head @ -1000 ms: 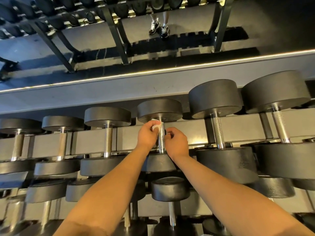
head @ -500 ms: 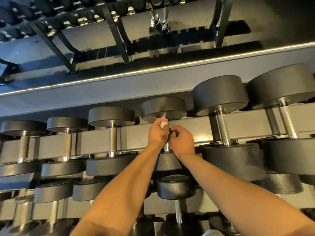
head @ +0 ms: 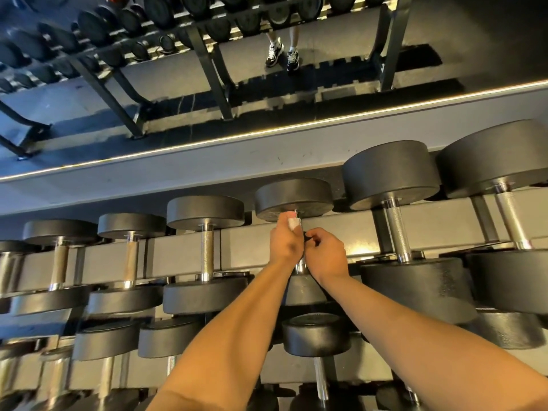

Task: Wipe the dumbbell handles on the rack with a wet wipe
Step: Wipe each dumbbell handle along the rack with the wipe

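Observation:
A row of black dumbbells with chrome handles lies across the grey rack point(head: 341, 232). My left hand point(head: 286, 241) grips the handle of the middle dumbbell point(head: 293, 198) with a white wet wipe point(head: 293, 223) wrapped around it, close under the far weight head. My right hand point(head: 324, 255) curls its fingers around the same handle just to the right and lower. Most of that handle is hidden by both hands; a short chrome piece point(head: 301, 266) shows below them.
Neighbouring dumbbells sit close on both sides: a smaller one point(head: 207, 253) to the left, a larger one point(head: 397, 232) to the right. A lower tier of dumbbells point(head: 315, 333) lies beneath my forearms. The mirror behind reflects another rack and a person's feet point(head: 281, 54).
My left hand with the wipe has slid up the handle toward the far weight head. My right hand stays on the handle beside it. The view shifted slightly.

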`<state>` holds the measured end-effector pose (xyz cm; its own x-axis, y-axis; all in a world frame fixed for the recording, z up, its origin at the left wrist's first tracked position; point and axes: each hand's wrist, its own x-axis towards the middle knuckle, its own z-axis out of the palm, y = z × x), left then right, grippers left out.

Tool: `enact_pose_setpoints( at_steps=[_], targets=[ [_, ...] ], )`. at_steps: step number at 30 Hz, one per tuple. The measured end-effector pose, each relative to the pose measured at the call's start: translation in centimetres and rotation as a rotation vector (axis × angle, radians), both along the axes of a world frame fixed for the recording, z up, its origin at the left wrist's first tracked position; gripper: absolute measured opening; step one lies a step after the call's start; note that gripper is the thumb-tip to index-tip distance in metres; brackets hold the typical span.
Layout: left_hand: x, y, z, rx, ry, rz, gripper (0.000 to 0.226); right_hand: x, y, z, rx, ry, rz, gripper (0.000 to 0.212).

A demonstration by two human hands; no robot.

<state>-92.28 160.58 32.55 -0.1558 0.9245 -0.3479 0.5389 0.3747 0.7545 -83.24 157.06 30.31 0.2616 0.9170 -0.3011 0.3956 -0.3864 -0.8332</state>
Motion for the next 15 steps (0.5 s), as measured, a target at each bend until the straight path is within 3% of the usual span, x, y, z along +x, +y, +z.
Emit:
enact_pose_setpoints(
  at_steps=[4,10,13,15],
  targets=[
    [-0.1,-0.2,0.2,-0.104,0.099,-0.049,0.03,0.0,-0.2,0.2,-0.005,0.005,-0.003,0.019],
    [-1.4,-1.1,0.1,-0.109,0.193,-0.177,0.023,-0.1,-0.3,0.7,-0.003,0.022,-0.031,0.021],
    [-1.9,-0.8,-0.2,-0.057,0.129,-0.126,0.024,0.0,-0.3,0.8,-0.001,0.023,-0.03,0.02],
    [-1.9,-0.2,-0.5,0.004,-0.02,-0.013,0.026,0.0,-0.4,0.4,-0.004,0.025,-0.033,0.02]
  ],
)
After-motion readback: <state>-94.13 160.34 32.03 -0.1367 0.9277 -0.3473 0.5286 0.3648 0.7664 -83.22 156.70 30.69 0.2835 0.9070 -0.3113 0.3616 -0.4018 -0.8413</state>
